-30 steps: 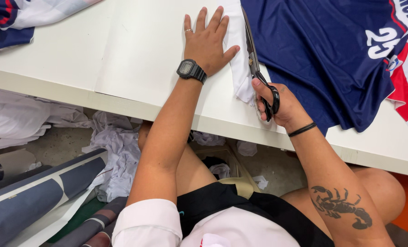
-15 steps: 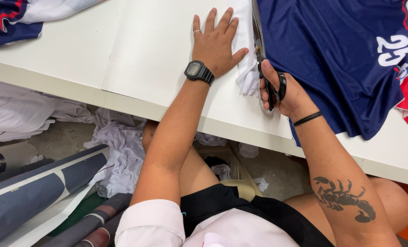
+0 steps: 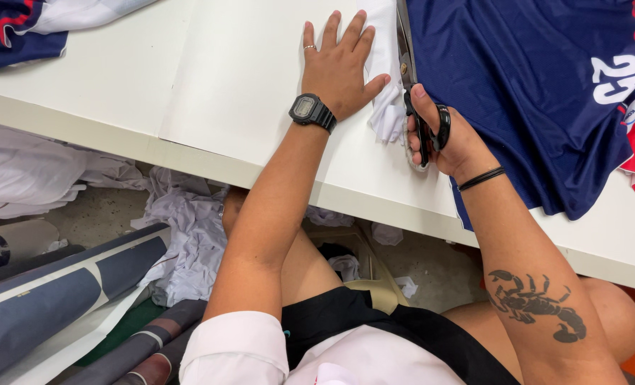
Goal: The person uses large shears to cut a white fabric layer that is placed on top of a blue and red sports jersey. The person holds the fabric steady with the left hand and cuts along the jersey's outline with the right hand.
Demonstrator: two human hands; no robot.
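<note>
At the near edge of a white table (image 3: 210, 107), a pair of black-handled scissors (image 3: 411, 85) runs along the left border of a navy sports jersey (image 3: 524, 93), blades pointing away from the person and nearly closed, as far as the view shows. The right hand (image 3: 446, 135) is curled tight around the scissor handles, thumb through one loop, with a black band at the wrist. Just left of the blades lies a strip of white fabric (image 3: 385, 107), bunched at its near end, where it looks already cut free of the jersey; farther up the strip lies flat beside the blades, and whether it is parted there cannot be told, since the top of the cut runs out of view. The left hand (image 3: 339, 64) lies flat and open, fingers spread wide, its thumb side pressing that strip down; it holds nothing and wears a ring and a black digital watch (image 3: 312, 110). The jersey spreads right across the table, its white number and red-and-white trim near the far corner. Another folded garment (image 3: 18, 32) sits at the table's far left, well apart. Below the table, crumpled white scraps (image 3: 182, 235) lie on the floor beside rolled grey material (image 3: 61, 292).
</note>
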